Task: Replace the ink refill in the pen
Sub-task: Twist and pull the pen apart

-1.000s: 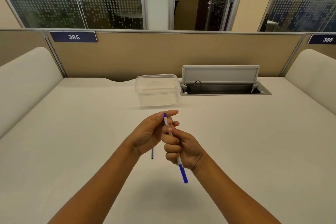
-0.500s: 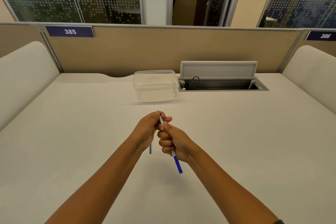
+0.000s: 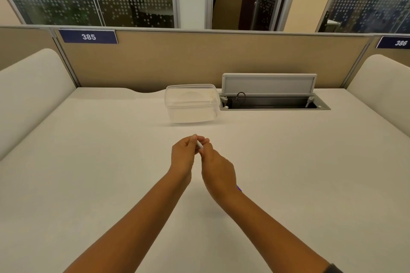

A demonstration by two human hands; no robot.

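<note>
Gripping the pen point(image 3: 200, 145) between them, the left hand point(image 3: 182, 157) and the right hand point(image 3: 218, 172) were held close together above the middle of the table point(image 3: 88, 162), fingertips nearly touching. The left hand's thumb and forefinger were pinched on the white upper end of the barrel; the right hand was curled shut around the lower part, so that most of the barrel was hidden inside the fist. Only a short white stretch showed between the two sets of fingers, and a sliver of blue point(image 3: 239, 188) showed just past the right wrist, probably the pen's lower end. Judged purpose of the hold: one hand fixed the barrel while the other worked on the end piece, by twisting or pulling; which of the two could not be told. Whether a refill was in or out of the barrel could not be seen, and no loose refill was visible on the table from this view. The hands were raised clear of the surface, which would leave room to turn the parts. A clear plastic container point(image 3: 192, 103) stood well beyond the hands, just beside an open cable tray point(image 3: 273, 104) at the back partition, possibly meant to take spent parts. The pen thus lay wholly within the hands, tilted, its top end away from the person.
</note>
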